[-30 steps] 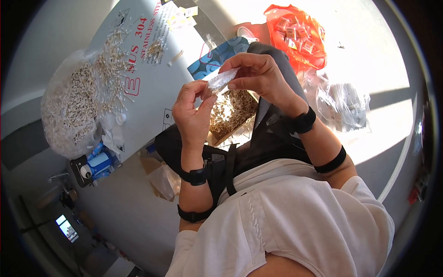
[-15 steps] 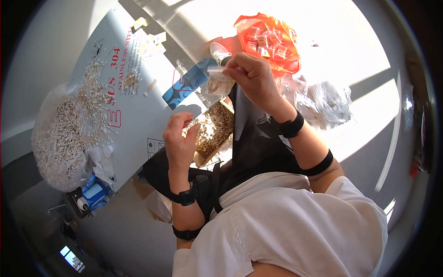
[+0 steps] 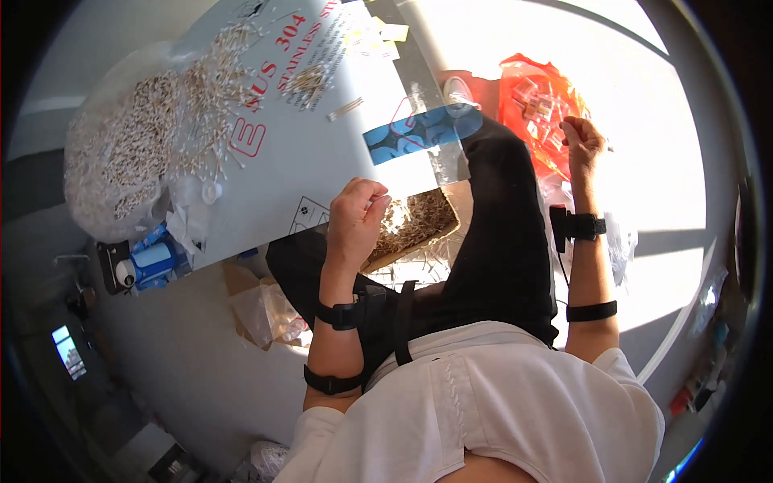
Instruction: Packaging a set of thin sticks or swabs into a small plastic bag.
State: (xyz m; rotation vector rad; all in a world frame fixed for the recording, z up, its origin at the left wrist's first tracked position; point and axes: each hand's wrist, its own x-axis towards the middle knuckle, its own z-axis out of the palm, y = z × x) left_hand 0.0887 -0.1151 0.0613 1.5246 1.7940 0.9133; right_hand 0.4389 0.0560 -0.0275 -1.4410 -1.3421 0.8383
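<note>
My left hand (image 3: 356, 219) hovers at the table's near edge, fingers loosely curled, with a gap between thumb and forefinger and nothing seen between them. Beside and below it is an open cardboard box (image 3: 415, 228) full of loose thin sticks, partly hidden by the table. My right hand (image 3: 584, 143) is stretched out to the right, at the edge of a red plastic bag (image 3: 527, 80). Its fingers are closed; whether anything is in them is hidden. Small clear packets (image 3: 538, 106) with orange and white parts lie inside the red bag.
On the grey-white printed tabletop (image 3: 282, 153), cotton swabs (image 3: 217, 105) spill from a large clear bag (image 3: 121, 149). A small swab pile (image 3: 307, 84), yellow-white cards (image 3: 374, 36) and a blue patterned strip (image 3: 423, 133) lie there too. A blue-and-white bottle (image 3: 149, 264) stands at the left corner.
My right hand has moved right to the red bag; the small clear zip bag it pinched is no longer visible. My left hand's fingers have drawn closer together. The view has shifted.
</note>
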